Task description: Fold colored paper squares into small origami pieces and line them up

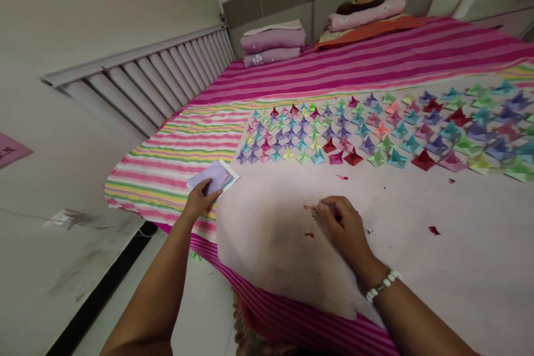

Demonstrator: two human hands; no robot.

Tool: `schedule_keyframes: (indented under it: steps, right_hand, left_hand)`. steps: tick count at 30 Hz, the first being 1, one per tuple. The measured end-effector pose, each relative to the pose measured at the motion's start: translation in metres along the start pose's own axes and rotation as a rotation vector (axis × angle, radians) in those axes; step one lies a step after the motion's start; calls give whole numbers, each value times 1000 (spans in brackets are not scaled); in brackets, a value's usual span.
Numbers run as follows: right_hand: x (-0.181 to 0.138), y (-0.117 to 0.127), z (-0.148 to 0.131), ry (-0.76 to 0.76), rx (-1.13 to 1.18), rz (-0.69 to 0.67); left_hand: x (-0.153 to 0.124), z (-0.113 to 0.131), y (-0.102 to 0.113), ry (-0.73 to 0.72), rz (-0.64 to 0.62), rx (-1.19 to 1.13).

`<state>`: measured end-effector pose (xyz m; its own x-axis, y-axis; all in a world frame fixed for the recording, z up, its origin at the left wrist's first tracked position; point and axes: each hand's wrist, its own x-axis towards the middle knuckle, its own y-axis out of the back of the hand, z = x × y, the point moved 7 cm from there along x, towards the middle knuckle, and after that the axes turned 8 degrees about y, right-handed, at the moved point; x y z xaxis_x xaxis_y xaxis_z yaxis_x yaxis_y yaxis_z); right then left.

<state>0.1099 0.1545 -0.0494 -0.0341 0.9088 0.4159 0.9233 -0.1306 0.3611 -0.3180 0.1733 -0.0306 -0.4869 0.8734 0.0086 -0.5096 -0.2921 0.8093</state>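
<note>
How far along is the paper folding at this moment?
Done: many folded paper shapes lie in rows on the pale sheet. In hand: the left hand rests on a stack of unfolded paper squares; the right hand pinches at small red scraps. Left: that stack remains unfolded, and scraps lie scattered.

No text, label, brand or number can be read here; the pink sheet (10, 150) at the left edge carries dark marks too blurred to make out.
</note>
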Motion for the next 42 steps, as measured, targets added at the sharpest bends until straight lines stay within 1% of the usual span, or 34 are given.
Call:
schedule_keyframes:
  steps: [6,10,15,20,23,26,32,37,40,42]
  right_hand:
    - [1,0,0,1,2,-1]
    - [1,0,-1,5,-4,-4]
    - [0,0,-1,11,4,-4]
    - [0,-1,1,18,-8,-1]
    - [0,-1,0,21,-16,-5]
    - [1,-1,0,13,-11,-11]
    - [0,-1,0,-2,-4,-10]
    - [1,0,-1,-2,0,-12]
    - [1,0,-1,2,0,-9]
    - [1,-1,-1,8,-10,-8]
  left_hand:
    - [-3,2,1,8,9,8]
    - [-4,8,0,46,30,35]
    - [-1,24,-2,112,69,131]
    - [-1,44,-9,117,76,246]
    - [-2,49,-12,116,83,289]
    - [-3,48,-13,111,86,305]
    - [-3,44,-10,92,96,267]
    - [-3,41,-7,79,135,174]
    - [-3,38,0,77,179,89]
    - [-4,34,9,87,222,18]
